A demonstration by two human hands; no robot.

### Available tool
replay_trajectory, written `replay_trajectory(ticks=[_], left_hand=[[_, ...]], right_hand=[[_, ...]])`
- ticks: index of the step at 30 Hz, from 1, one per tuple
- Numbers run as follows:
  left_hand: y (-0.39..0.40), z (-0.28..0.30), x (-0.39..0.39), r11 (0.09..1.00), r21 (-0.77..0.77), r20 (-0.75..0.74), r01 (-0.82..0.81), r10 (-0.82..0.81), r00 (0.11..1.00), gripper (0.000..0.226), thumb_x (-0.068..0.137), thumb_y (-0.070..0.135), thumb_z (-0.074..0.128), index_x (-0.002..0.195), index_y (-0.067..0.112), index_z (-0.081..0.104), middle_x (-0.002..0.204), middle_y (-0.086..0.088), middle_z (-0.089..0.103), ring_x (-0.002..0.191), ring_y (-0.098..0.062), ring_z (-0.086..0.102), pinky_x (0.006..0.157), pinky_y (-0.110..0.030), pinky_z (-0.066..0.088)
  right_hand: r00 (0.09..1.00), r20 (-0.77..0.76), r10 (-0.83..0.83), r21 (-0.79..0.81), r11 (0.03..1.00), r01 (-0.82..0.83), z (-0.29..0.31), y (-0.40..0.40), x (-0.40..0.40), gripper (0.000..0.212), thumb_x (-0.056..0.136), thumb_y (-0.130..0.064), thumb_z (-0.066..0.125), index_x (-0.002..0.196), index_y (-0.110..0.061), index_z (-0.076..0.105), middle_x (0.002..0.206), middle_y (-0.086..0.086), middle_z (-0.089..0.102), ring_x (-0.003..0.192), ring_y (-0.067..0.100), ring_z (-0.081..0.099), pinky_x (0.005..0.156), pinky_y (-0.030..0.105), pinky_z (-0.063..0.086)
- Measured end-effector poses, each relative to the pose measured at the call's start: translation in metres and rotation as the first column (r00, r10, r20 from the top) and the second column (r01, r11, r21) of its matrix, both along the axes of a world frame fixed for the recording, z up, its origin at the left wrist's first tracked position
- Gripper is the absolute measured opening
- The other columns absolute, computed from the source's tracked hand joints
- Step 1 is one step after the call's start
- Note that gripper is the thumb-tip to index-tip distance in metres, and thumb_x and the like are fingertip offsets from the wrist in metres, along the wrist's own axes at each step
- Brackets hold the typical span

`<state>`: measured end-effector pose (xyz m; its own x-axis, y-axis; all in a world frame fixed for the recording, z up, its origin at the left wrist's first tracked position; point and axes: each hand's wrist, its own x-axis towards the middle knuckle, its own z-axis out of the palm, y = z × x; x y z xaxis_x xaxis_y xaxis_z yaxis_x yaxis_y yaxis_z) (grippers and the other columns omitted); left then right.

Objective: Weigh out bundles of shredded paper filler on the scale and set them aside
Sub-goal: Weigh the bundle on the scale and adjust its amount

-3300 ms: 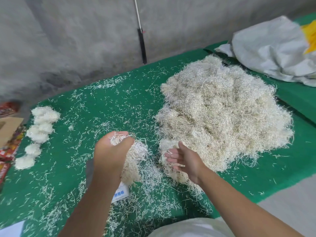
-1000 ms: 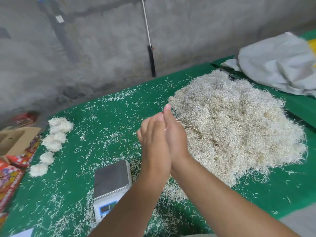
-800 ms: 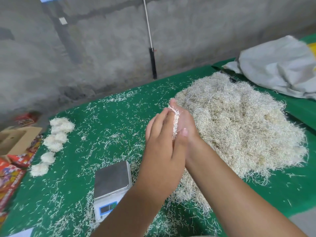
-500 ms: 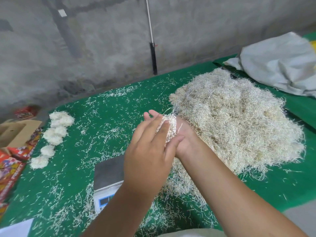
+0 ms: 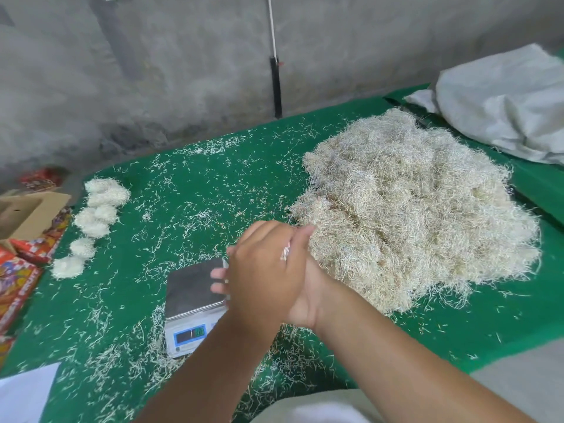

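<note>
My left hand (image 5: 265,270) lies cupped over my right hand (image 5: 305,300), palms together above the scale's right edge. A small bundle of shredded paper (image 5: 285,254) is squeezed between them; only a sliver shows beside my left thumb. My right fingertips stick out straight to the left over the scale (image 5: 190,288), whose steel platter is bare and whose display is lit. The big loose pile of shredded paper (image 5: 412,209) sits just right of my hands. Several finished white bundles (image 5: 91,221) lie in a row at the far left.
Loose shreds litter the green cloth (image 5: 213,178). A cardboard box (image 5: 21,212) and colourful packets (image 5: 18,270) sit at the left edge. A grey sack (image 5: 503,102) lies at the back right, a rod (image 5: 276,83) leans on the wall, and white paper (image 5: 24,395) is at the near left.
The bundle left the scale, now bare. My hands pressed it between the palms and have slid down and left from in front of the pile to over the scale's edge.
</note>
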<state>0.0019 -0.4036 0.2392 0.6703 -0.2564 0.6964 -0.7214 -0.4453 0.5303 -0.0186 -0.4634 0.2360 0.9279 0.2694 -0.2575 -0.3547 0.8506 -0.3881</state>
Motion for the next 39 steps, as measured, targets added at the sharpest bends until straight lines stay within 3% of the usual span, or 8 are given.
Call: replay_trajectory(ticks=[2, 6, 11, 16, 21, 23, 29, 39], left_hand=[[0.003, 0.001, 0.010, 0.998, 0.059, -0.113, -0.022, 0.029, 0.993, 0.011, 0.102, 0.047, 0.056, 0.098, 0.041, 0.064, 0.077, 0.023, 0.060, 0.073, 0.001, 0.057, 0.067, -0.022, 0.049], [0.018, -0.009, 0.031, 0.990, -0.141, -0.415, 0.027, -0.084, 0.906, 0.075, 0.102, 0.004, 0.048, 0.156, 0.053, 0.029, 0.105, 0.023, 0.074, 0.046, 0.000, 0.048, 0.044, -0.013, 0.038], [0.050, -0.035, 0.045, 0.918, -0.296, -0.705, -0.265, -0.022, 0.709, 0.077, 0.094, -0.013, 0.033, 0.142, 0.044, 0.054, 0.146, 0.017, 0.055, 0.093, 0.005, 0.072, 0.047, -0.008, 0.043], [0.075, -0.075, 0.024, 0.909, -0.207, -0.833, -0.363, 0.031, 0.552, 0.051, 0.089, 0.005, 0.038, 0.106, 0.037, 0.073, 0.114, 0.013, 0.073, 0.090, 0.008, 0.067, 0.083, -0.029, 0.050], [0.088, -0.093, 0.011, 0.933, -0.169, -0.965, -0.317, -0.091, 0.248, 0.026, 0.106, 0.041, 0.045, 0.101, 0.035, 0.070, 0.097, 0.001, 0.075, 0.081, -0.017, 0.073, 0.066, -0.033, 0.059], [0.103, -0.104, 0.006, 0.950, -0.198, -0.971, -0.240, -0.157, 0.180, 0.027, 0.091, 0.068, 0.058, 0.104, 0.046, 0.066, 0.104, 0.010, 0.075, 0.092, -0.010, 0.074, 0.073, -0.031, 0.063], [0.159, -0.141, -0.013, 0.929, 0.041, -0.987, -0.368, 0.096, 0.132, 0.041, 0.082, 0.019, 0.086, 0.109, 0.043, 0.065, 0.110, 0.001, 0.073, 0.093, -0.020, 0.072, 0.075, -0.038, 0.059], [0.234, -0.155, -0.030, 0.834, -0.050, -0.996, -0.550, -0.001, 0.088, 0.053, 0.090, 0.027, 0.081, 0.139, 0.025, 0.061, 0.123, -0.002, 0.074, 0.112, -0.022, 0.072, 0.097, -0.050, 0.058]], right_hand=[[0.999, 0.006, 0.042, 0.031, 0.999, -0.043, -0.009, 0.004, -0.005, 0.050, 0.089, -0.057, 0.068, 0.118, -0.017, 0.071, 0.119, 0.008, 0.064, 0.126, 0.031, 0.051, 0.126, 0.057, 0.025], [0.978, -0.206, 0.033, -0.125, 0.990, -0.060, -0.021, 0.002, -0.004, 0.059, 0.115, -0.044, 0.033, 0.144, 0.001, 0.057, 0.122, 0.019, 0.062, 0.114, 0.029, 0.060, 0.106, 0.042, 0.047], [0.975, -0.221, 0.004, -0.191, 0.981, -0.047, -0.035, -0.003, -0.011, 0.053, 0.108, -0.051, 0.051, 0.139, -0.008, 0.061, 0.135, 0.022, 0.068, 0.115, 0.038, 0.070, 0.107, 0.050, 0.055], [0.972, -0.233, 0.015, -0.519, 0.844, -0.137, -0.063, 0.015, -0.012, 0.041, 0.095, -0.017, 0.078, 0.129, -0.003, 0.059, 0.119, 0.008, 0.073, 0.111, 0.026, 0.074, 0.093, 0.038, 0.063], [0.958, -0.286, 0.008, -0.665, 0.718, -0.205, -0.090, 0.021, -0.009, 0.014, 0.100, -0.010, 0.070, 0.108, -0.016, 0.061, 0.099, 0.006, 0.079, 0.071, 0.007, 0.076, 0.071, 0.023, 0.063], [0.955, -0.295, -0.005, -0.709, 0.672, -0.215, -0.100, 0.025, -0.006, 0.029, 0.100, -0.014, 0.070, 0.127, -0.012, 0.058, 0.115, 0.010, 0.076, 0.075, 0.010, 0.077, 0.089, 0.034, 0.064], [0.898, -0.409, 0.164, -0.682, 0.598, -0.420, -0.138, 0.053, -0.005, 0.085, 0.096, -0.033, 0.077, 0.164, -0.019, 0.028, 0.132, 0.005, 0.064, 0.107, 0.015, 0.069, 0.108, 0.044, 0.055], [0.859, -0.449, 0.246, -0.708, 0.488, -0.510, -0.177, 0.104, 0.027, 0.012, 0.095, -0.022, 0.077, 0.103, -0.024, 0.069, 0.108, -0.003, 0.072, 0.096, 0.015, 0.072, 0.071, 0.020, 0.060]])
